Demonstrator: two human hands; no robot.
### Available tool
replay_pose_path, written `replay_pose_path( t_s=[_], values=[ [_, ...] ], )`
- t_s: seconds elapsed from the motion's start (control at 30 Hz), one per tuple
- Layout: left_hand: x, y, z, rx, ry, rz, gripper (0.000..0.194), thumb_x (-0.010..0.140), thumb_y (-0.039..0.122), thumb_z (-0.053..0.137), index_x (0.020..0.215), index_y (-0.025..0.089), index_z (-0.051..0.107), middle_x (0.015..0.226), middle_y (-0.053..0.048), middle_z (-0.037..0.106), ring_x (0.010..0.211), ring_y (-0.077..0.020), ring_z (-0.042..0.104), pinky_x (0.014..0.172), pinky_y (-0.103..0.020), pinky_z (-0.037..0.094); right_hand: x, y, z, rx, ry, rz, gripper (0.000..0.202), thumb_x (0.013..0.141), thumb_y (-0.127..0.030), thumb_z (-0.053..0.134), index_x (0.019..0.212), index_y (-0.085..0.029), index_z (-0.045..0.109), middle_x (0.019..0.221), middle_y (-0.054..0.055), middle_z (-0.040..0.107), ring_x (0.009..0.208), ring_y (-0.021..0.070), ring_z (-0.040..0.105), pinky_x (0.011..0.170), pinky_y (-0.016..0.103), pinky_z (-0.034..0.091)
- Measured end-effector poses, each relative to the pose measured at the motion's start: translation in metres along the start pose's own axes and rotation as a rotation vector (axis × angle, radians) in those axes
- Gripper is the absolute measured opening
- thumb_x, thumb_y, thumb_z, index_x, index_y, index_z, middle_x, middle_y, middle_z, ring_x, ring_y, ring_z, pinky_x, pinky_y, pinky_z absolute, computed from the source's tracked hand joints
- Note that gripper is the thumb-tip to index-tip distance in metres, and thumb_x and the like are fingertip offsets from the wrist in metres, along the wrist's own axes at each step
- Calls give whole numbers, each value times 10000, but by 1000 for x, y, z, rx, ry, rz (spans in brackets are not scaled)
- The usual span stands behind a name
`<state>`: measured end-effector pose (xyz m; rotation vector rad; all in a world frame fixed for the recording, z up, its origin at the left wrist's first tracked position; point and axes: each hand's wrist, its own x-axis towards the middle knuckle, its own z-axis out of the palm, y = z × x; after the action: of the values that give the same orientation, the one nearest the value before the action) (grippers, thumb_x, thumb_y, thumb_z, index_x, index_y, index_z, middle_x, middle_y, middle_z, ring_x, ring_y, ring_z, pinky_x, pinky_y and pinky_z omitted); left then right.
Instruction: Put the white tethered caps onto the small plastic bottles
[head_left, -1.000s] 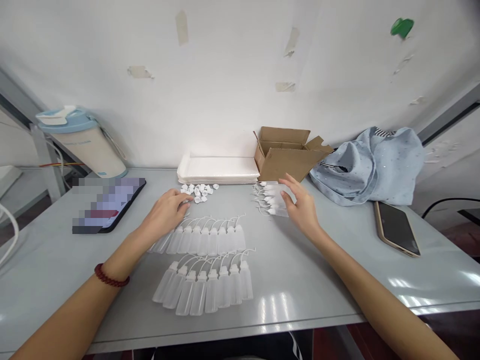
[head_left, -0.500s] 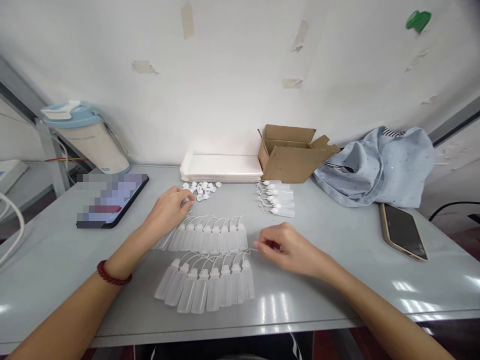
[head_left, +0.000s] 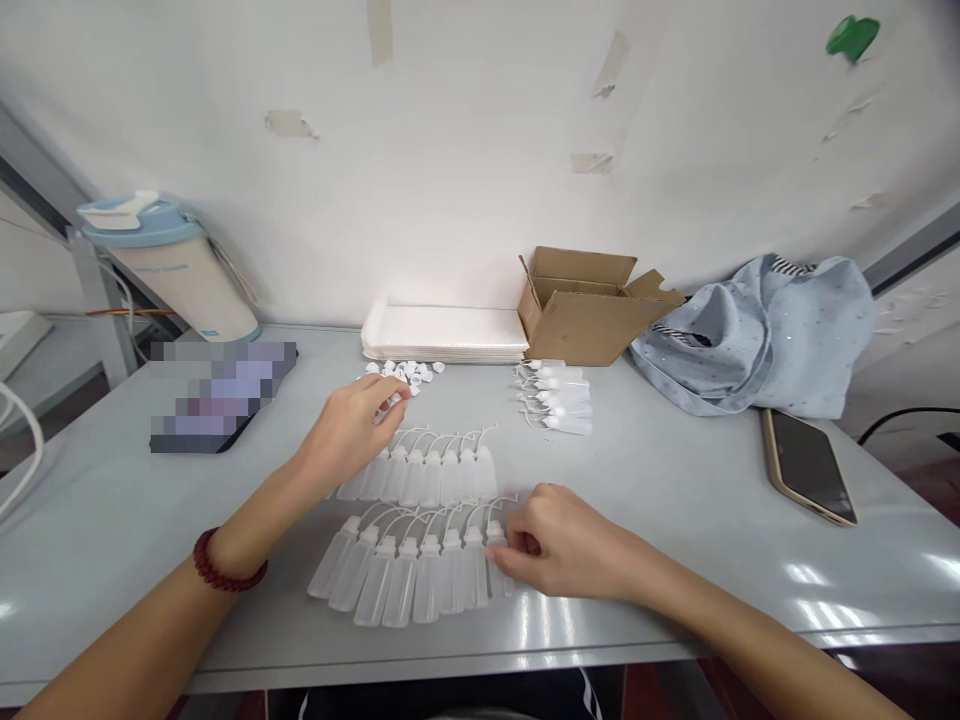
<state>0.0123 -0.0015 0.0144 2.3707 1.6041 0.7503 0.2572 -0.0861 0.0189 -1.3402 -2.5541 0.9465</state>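
Note:
Two rows of small translucent squeeze bottles, a back row (head_left: 450, 478) and a front row (head_left: 405, 580), lie on the table with thin strap-like tails at their necks. My right hand (head_left: 566, 545) has its thumb and fingers closed around the upper part of the rightmost front bottle (head_left: 498, 578). Over the back row's left end reaches my left hand (head_left: 356, 425), its fingertips pinched at the near side of a pile of small white caps (head_left: 411, 372). What the left fingers hold, if anything, is hidden. The hand also covers some back-row bottles.
Behind stand a stack of white trays or sleeves (head_left: 450, 335) and an open cardboard box (head_left: 577, 325). Several capped bottles (head_left: 566, 398) lie before the box. A tumbler (head_left: 187, 280) and phone (head_left: 225, 395) are left; a blue cloth bag (head_left: 787, 330) and another phone (head_left: 810, 465) right.
My left hand has shifted right along the near edge of the cap pile. My right hand has come down toward me, from beside the bottle's strap onto the rightmost front bottle.

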Motion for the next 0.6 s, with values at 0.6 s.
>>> replay_pose_path(
  t_s=[0.6],
  values=[
    [-9,24,-6,-343,-90,-122,242,800,391,583,935,191,595,889,-31,671,739,-172,631,732,-322,519,-2,4,-21,45,119,229,303,700,-225,547,457,-177,373,423,-46,401,427,74,350,439,224,249]
  ],
)
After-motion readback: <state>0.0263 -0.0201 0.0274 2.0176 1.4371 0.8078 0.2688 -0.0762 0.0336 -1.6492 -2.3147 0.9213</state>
